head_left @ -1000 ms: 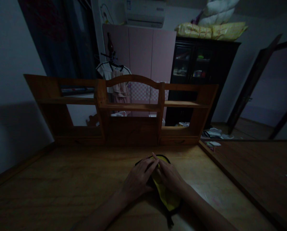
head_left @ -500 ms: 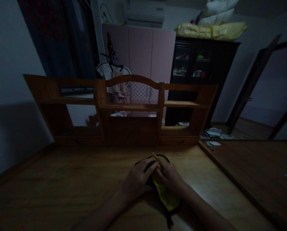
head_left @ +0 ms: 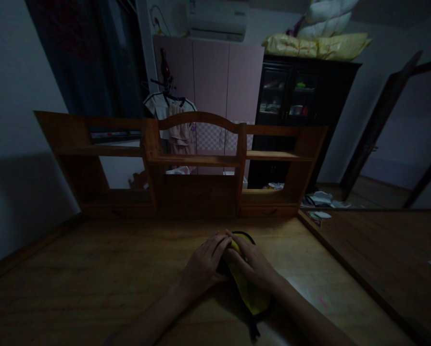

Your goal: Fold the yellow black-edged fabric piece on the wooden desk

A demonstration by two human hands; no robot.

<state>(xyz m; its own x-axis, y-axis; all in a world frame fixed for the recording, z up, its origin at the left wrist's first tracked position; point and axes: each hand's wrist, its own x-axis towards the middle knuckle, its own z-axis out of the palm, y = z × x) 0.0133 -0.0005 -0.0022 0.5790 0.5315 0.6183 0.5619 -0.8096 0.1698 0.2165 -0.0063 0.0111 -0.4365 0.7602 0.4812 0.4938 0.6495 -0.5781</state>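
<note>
So the fingertips are meeting up near the far end of a yellow pouch (head_left: 252, 294), right index tip sitting against the left fingertips. The left hand (head_left: 204, 265) is curling over the pouch's left edge, fingers bunched together and hanging onto it, though its grip underneath is staying hidden. The right hand (head_left: 257, 268) is lying over the top and right side, thumb stretching across the yellow and leaving a small gap to the index finger, so it's holding on with fingers only partly closed. Can't tell exactly what the fingertips are pinching, it's too dark.

The pouch is resting on the wooden desk, long axis running away from the person with a slight lean left. Its rounded, black-edged end is pointing at the shelf, just past the fingers, and the narrower end is poking back between the forearms, with a black tab (head_left: 254, 331) trailing off it toward the person.

Further out, the desk (head_left: 110, 269) is spreading wide on the left, and the wooden shelf (head_left: 196, 160) is standing along its back edge. Behind that, some clothes (head_left: 180, 127) are hanging in front of a pink wardrobe (head_left: 210, 77), and a black cabinet (head_left: 333, 91) is standing to its right.
</note>
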